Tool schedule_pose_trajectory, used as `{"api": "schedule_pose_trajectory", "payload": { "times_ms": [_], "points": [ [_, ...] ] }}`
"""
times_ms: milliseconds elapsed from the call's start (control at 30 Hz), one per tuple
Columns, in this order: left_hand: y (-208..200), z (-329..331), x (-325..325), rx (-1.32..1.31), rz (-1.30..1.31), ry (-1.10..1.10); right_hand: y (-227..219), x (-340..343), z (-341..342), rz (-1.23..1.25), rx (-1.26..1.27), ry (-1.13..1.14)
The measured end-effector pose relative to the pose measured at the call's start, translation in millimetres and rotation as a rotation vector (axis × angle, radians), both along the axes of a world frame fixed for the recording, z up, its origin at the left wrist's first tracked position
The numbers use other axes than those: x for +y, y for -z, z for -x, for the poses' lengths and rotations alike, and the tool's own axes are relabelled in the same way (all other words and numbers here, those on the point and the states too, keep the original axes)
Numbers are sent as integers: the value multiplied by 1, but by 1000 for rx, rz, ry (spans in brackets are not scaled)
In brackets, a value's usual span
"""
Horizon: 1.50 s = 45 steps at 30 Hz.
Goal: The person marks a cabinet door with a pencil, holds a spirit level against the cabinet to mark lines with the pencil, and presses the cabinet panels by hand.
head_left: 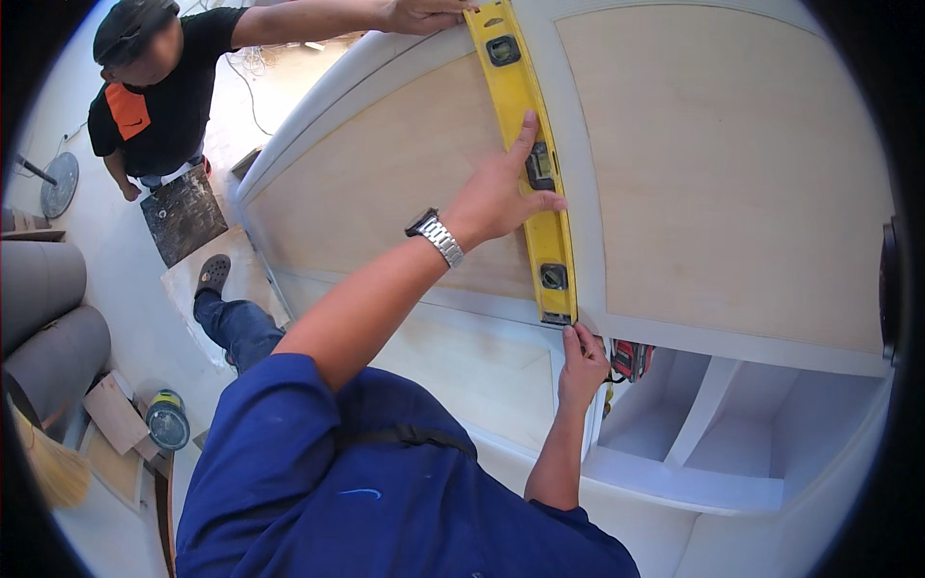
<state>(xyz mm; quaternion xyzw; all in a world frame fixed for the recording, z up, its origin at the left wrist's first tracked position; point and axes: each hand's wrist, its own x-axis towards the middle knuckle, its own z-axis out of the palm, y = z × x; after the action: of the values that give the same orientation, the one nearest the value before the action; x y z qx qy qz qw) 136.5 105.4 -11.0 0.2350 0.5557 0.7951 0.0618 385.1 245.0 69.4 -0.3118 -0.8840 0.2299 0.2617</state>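
Note:
A yellow spirit level [550, 226] lies along the white frame strip between two wood-toned cabinet panels. My left hand [501, 188], with a metal-banded watch at the wrist, is closed on its middle; the index finger and thumb reach over the yellow face and the other fingers are partly hidden. At the level's lower end, my right hand [583, 366] has thumb and fingers pinched together by the corner. Whatever sits in that pinch is too small to make out. A co-worker's hand [424, 14] touches the level's upper end.
Just right of my right hand sits a red and black object [631, 359], by a white cubby with a divider [708, 409]. The co-worker [159, 96] stands at upper left near a dark, stained board [183, 217]. Grey rolls [58, 356], a bucket [168, 421] and a broom [48, 462] are at left.

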Motion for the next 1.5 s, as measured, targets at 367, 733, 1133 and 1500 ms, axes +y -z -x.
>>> {"api": "schedule_pose_trajectory", "payload": {
  "times_ms": [367, 733, 1133, 1500],
  "points": [
    [5, 0, 4, 38, -5, 57, -1, 0, -2, -33, -34, 33],
    [0, -1, -1, -4, 6, 43, -41, -20, -6, 71, -264, 41],
    [-1, -1, -5, -60, 15, 101, -67, -110, 128, 274, -282, -415],
    [-6, 1, -10, -74, 28, 152, -72, -122, 277, 45, -99, -826]
  ]
}}
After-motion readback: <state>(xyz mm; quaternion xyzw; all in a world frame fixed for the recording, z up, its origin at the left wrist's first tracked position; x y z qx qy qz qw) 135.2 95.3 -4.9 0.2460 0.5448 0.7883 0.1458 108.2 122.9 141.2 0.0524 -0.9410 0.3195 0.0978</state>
